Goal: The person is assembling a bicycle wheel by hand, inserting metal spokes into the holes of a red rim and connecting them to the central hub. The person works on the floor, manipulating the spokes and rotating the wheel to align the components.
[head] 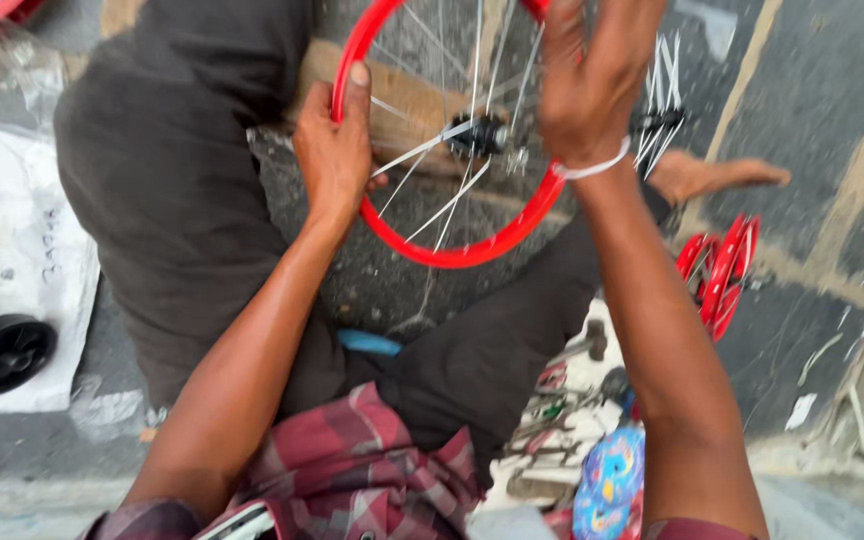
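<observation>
Seated on the floor, a person's left hand (332, 150) grips the upright red wheel rim (452, 255); right hand (592, 85) closes on its upper spokes (432, 190), nearer the hub (479, 133).

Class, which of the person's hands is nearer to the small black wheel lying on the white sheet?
Left. The left hand grips the red rim on the side toward the black wheel; the right hand holds the rim's far side.
</observation>
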